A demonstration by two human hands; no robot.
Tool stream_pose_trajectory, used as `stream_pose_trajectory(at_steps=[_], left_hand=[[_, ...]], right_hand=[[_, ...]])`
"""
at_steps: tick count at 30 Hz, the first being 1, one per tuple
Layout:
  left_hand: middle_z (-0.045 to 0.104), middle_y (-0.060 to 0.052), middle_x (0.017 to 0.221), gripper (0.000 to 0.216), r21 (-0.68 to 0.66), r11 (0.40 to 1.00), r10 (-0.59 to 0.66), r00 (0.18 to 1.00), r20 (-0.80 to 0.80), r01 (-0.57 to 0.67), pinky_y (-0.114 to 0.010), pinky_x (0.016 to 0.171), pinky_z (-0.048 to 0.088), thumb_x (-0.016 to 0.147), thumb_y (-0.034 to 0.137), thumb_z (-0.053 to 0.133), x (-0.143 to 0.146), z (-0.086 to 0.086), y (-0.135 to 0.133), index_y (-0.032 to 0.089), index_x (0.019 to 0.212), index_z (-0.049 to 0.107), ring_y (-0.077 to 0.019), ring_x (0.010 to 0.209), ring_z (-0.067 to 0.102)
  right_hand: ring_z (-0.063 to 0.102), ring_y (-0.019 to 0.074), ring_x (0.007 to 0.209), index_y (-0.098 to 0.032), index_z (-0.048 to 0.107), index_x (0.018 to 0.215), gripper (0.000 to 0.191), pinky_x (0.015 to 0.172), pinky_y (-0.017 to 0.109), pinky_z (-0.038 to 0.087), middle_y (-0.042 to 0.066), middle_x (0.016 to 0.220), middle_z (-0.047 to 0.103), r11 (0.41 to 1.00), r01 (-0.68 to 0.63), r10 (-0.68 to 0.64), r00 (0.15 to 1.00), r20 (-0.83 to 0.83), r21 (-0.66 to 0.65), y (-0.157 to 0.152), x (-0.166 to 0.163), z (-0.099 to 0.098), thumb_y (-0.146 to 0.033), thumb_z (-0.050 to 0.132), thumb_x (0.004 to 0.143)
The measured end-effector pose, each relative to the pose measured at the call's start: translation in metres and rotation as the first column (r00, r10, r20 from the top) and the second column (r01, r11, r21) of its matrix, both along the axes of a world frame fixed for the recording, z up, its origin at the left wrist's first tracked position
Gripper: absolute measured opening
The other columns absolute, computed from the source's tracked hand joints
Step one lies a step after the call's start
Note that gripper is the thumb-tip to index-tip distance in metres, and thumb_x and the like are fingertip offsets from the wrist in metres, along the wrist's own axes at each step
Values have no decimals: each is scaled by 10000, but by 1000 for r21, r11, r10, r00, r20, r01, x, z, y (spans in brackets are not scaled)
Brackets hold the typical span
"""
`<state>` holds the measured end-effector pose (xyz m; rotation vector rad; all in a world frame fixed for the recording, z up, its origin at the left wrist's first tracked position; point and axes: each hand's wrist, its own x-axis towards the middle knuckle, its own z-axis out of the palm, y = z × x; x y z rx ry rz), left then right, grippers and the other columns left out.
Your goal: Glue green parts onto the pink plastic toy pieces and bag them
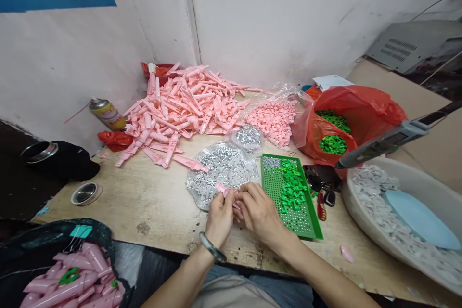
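Note:
My left hand [220, 216] and my right hand [258, 211] meet low over the wooden table [144, 211], both pinching a small pink plastic piece [225, 190] between their fingers. Its exact shape is partly hidden by my fingers. Just behind my hands lies a transparent bag of grey pin-like parts [222, 173]. To the right of my right hand sits a green perforated tray [299, 216] holding green plastic parts [291, 185]. A large heap of pink plastic tubes [180, 106] covers the back of the table. A bangle [212, 246] circles my left wrist.
A bag of small pink parts [272, 120] and a red bag of green parts [346, 120] stand at the back right. A hot glue gun [382, 144] overhangs a wide basin of white parts [397, 211]. Pink tubes fill a black bag [68, 279] at lower left.

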<state>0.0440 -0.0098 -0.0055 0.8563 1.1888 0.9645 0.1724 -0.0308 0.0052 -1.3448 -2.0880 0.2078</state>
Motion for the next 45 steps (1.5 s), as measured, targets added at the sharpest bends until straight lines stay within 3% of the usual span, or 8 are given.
stream_pose_trajectory(at_steps=[5,8,13,27,33,38,42,45], left_hand=[[590,10,529,456,-12,997,74,997,12,-73,-208,426,385,762,597,675,-9,-3,0,151,809,596,-115,447,526],[612,2,592,508,-81,991,117,990,82,-110,-209,443,409,696,591,731,-14,3,-2,126,867,619,-112,480,534],[636,-13,664,534,-163,980,139,981,137,-116,-232,486,466,671,554,768,-22,13,-8,109,923,614,-123,521,570],[641,-6,672,602,-121,986,132,982,137,-116,-233,478,489,626,591,788,-7,11,2,114,940,597,-130,526,605],[655,-14,678,600,-108,987,130,984,125,-117,-241,491,497,643,594,779,-10,11,0,112,955,605,-136,538,609],[655,-8,661,590,-106,986,139,983,121,-126,-251,509,511,655,594,772,-14,8,3,116,959,609,-142,539,615],[664,-10,666,567,-92,986,151,982,111,-141,-253,522,516,676,596,758,-14,8,4,126,957,613,-144,545,620],[669,-13,665,530,-69,989,141,983,118,-134,-252,506,501,681,590,753,-12,8,5,136,916,615,-150,534,621]], right_hand=[[555,201,951,-190,630,935,135,821,324,476,69,1024,613,985,-106,105,994,-16,-138,33,12,2,-219,503,973],[589,155,957,-197,649,1014,197,848,266,457,41,1042,648,962,124,-87,983,159,-242,83,33,-1,-224,455,998],[569,252,1000,-163,735,967,220,816,322,412,114,1010,671,925,313,-224,907,356,-216,141,71,-10,-129,531,892],[445,318,1075,-153,739,991,273,861,392,354,164,1107,597,896,437,-324,770,549,-84,121,66,-13,-162,478,909],[432,351,1093,-90,748,942,260,876,428,352,223,1085,581,873,476,-359,775,521,-108,133,68,-28,-136,502,870],[439,355,1117,-102,744,932,251,929,458,362,211,1116,580,862,490,-398,811,428,-128,126,66,-14,-158,503,886],[529,242,1074,-201,721,947,234,966,400,417,83,1137,597,932,139,-127,990,57,-336,91,49,10,-303,510,955],[537,210,1106,-228,717,903,153,1019,416,397,46,1161,576,863,-251,95,933,-346,-439,56,33,19,-338,612,920]])
